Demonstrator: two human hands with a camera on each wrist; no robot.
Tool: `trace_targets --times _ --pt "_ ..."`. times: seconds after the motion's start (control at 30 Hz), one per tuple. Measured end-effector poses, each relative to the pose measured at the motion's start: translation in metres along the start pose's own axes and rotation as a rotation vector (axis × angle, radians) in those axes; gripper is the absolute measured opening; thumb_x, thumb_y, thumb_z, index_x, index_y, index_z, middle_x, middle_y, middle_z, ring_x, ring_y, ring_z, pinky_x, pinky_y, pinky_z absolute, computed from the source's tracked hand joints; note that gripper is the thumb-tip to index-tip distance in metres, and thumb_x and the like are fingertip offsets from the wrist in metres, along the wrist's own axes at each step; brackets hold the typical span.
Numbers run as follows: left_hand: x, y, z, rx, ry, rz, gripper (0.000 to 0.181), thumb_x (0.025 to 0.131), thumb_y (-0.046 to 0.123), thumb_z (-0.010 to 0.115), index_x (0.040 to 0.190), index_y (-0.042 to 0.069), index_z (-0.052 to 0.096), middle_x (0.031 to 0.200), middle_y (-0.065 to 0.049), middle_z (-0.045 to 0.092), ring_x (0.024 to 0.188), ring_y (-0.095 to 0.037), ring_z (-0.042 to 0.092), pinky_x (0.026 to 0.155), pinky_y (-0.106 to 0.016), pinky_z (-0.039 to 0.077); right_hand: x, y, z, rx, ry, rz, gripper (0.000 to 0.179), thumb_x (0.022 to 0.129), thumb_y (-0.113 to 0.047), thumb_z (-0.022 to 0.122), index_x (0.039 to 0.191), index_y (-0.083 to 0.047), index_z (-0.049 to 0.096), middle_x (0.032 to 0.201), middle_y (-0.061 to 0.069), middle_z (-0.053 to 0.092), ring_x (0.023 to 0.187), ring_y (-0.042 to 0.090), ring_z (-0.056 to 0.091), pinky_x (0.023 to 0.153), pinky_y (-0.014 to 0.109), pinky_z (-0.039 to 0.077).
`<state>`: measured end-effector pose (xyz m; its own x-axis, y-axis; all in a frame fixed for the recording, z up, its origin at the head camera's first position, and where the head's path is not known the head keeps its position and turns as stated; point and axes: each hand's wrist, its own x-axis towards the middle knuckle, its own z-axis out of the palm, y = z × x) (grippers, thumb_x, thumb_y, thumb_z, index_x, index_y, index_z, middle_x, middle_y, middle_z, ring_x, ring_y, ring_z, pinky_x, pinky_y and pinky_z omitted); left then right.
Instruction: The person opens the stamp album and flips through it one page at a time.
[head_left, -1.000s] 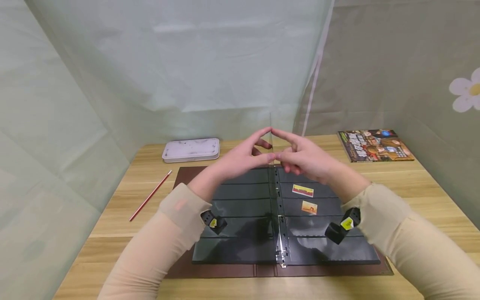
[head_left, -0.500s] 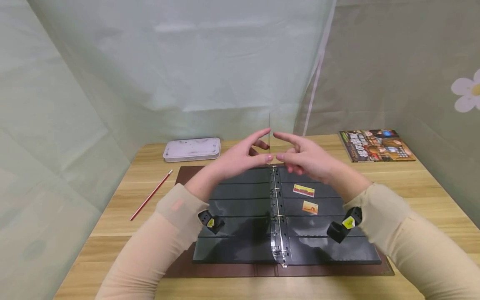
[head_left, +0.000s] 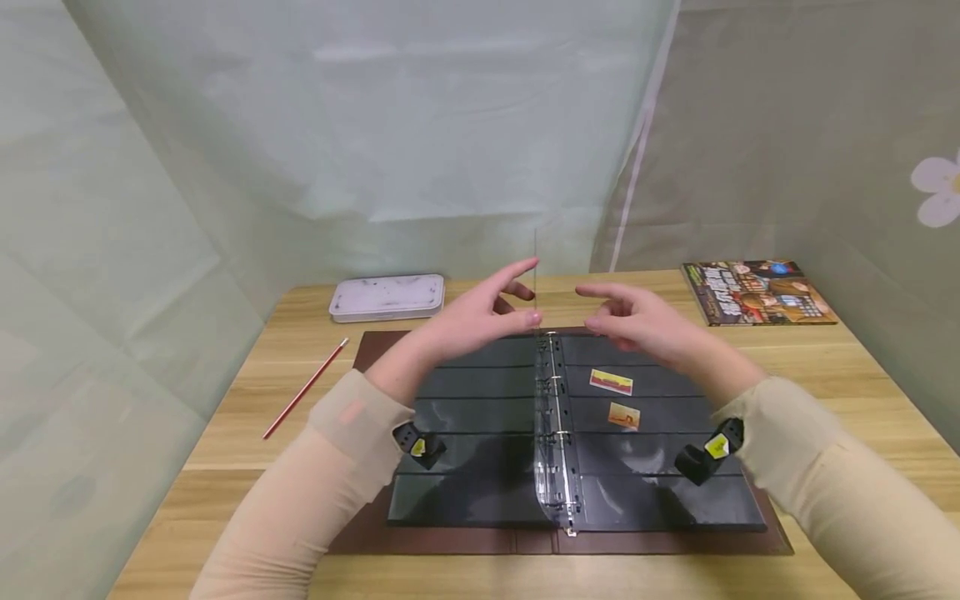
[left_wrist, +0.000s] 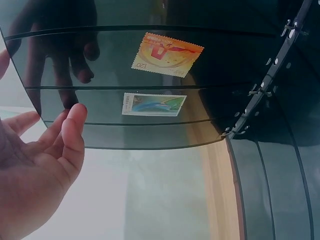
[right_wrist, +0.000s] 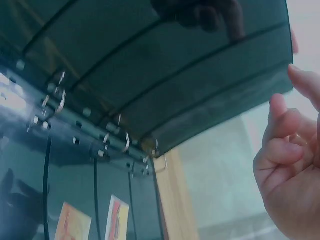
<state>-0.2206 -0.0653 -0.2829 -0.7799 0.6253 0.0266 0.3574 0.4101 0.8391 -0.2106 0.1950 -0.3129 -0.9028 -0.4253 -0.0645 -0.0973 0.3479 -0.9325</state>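
A ring-bound stamp album (head_left: 637,542) with black strip-pocket pages lies spread on the table. One page (left_wrist: 115,135) stands upright from the rings, seen edge-on in the head view. Its left face bears an orange stamp (left_wrist: 167,55) and a blue-green stamp (left_wrist: 154,104). My left hand (head_left: 480,312) is at this page's left side, extended fingers right at its outer edge. My right hand (head_left: 641,325) is apart from it, holding nothing, index finger pointing out and the others loosely bent. Below it, a red-yellow stamp (head_left: 611,382) and an orange stamp (head_left: 624,416) sit on the right page.
At the back left is a pale tin case (head_left: 387,297). A red pencil (head_left: 306,388) lies left of the album. An illustrated booklet (head_left: 757,293) rests at the back right. Pale cloth (head_left: 450,133) hangs behind the wooden table (head_left: 225,500).
My right hand has let go of the upright page and drawn away to the right. The page has tipped slightly left, with my left hand still at it.
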Motion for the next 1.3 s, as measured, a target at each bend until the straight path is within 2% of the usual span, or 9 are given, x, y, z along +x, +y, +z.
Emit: trace_targets --times 0.27,0.5,0.67,0.8,0.9,1.03,1.1,1.2,1.3 --pt "-0.002 -0.003 -0.002 -0.002 0.004 0.01 0.073 0.09 0.035 0.06 0.15 0.029 0.019 0.129 -0.009 0.047 0.102 -0.02 0.056 0.083 -0.039 0.047 -0.008 0.025 -0.02 -0.093 0.018 -0.022 0.055 0.092 -0.019 0.06 0.141 -0.003 0.04 0.099 0.013 0.052 0.061 0.01 0.043 0.053 0.025 0.039" --pt "-0.007 -0.009 -0.005 -0.003 0.017 0.006 0.072 0.09 0.034 0.06 0.15 0.028 0.02 0.128 -0.009 0.048 0.1 -0.02 0.057 0.081 -0.039 0.047 -0.017 0.045 -0.038 -0.135 0.01 0.063 0.059 0.092 -0.024 0.061 0.143 -0.006 0.038 0.108 0.014 0.048 0.071 0.014 0.047 0.06 0.029 0.044" --pt "-0.011 -0.015 -0.008 0.001 0.022 -0.001 0.072 0.09 0.033 0.061 0.15 0.028 0.021 0.127 -0.009 0.048 0.101 -0.022 0.056 0.081 -0.039 0.048 -0.022 0.06 -0.047 -0.166 0.006 0.081 0.061 0.091 -0.025 0.062 0.143 -0.006 0.038 0.11 0.015 0.05 0.074 0.018 0.048 0.058 0.031 0.042" --pt "-0.013 -0.02 -0.01 0.0 0.03 -0.003 0.073 0.089 0.032 0.062 0.149 0.027 0.022 0.127 -0.011 0.048 0.101 -0.022 0.056 0.081 -0.039 0.048 -0.024 0.069 -0.052 -0.232 0.012 0.094 0.063 0.09 -0.03 0.063 0.143 -0.008 0.038 0.115 0.016 0.051 0.084 0.024 0.05 0.062 0.035 0.043" --pt "-0.014 -0.023 -0.011 -0.003 0.033 -0.002 0.072 0.089 0.032 0.062 0.149 0.028 0.023 0.126 -0.01 0.048 0.101 -0.023 0.056 0.082 -0.039 0.047 -0.027 0.075 -0.055 -0.306 0.016 0.095 0.064 0.089 -0.032 0.064 0.143 -0.008 0.039 0.119 0.017 0.051 0.101 0.029 0.05 0.074 0.038 0.045" --pt "-0.016 -0.027 -0.013 -0.001 0.038 -0.001 0.071 0.088 0.031 0.062 0.149 0.027 0.024 0.125 -0.009 0.049 0.1 -0.022 0.057 0.081 -0.04 0.047 -0.031 0.083 -0.058 -0.388 0.023 0.086 0.064 0.089 -0.032 0.064 0.141 -0.005 0.04 0.119 0.019 0.052 0.111 0.032 0.047 0.083 0.042 0.042" --pt "-0.018 -0.029 -0.014 -0.001 0.036 0.006 0.071 0.089 0.03 0.062 0.149 0.026 0.025 0.124 -0.01 0.049 0.1 -0.024 0.057 0.082 -0.04 0.047 -0.033 0.086 -0.059 -0.413 0.027 0.094 0.064 0.089 -0.031 0.065 0.141 -0.004 0.04 0.119 0.018 0.053 0.109 0.033 0.048 0.081 0.041 0.041" --pt "-0.02 -0.033 -0.017 -0.004 0.031 0.013 0.07 0.089 0.027 0.061 0.149 0.024 0.025 0.124 -0.012 0.049 0.1 -0.026 0.057 0.082 -0.041 0.047 -0.035 0.093 -0.061 -0.44 0.029 0.12 0.065 0.088 -0.032 0.065 0.141 -0.005 0.04 0.118 0.017 0.053 0.099 0.03 0.049 0.071 0.038 0.042" --pt "-0.023 -0.039 -0.02 0.0 0.029 0.005 0.069 0.09 0.026 0.06 0.149 0.022 0.025 0.124 -0.013 0.048 0.101 -0.027 0.056 0.082 -0.042 0.046 -0.036 0.099 -0.063 -0.462 0.032 0.136 0.066 0.087 -0.033 0.066 0.141 -0.004 0.04 0.118 0.018 0.053 0.094 0.029 0.048 0.069 0.036 0.043"
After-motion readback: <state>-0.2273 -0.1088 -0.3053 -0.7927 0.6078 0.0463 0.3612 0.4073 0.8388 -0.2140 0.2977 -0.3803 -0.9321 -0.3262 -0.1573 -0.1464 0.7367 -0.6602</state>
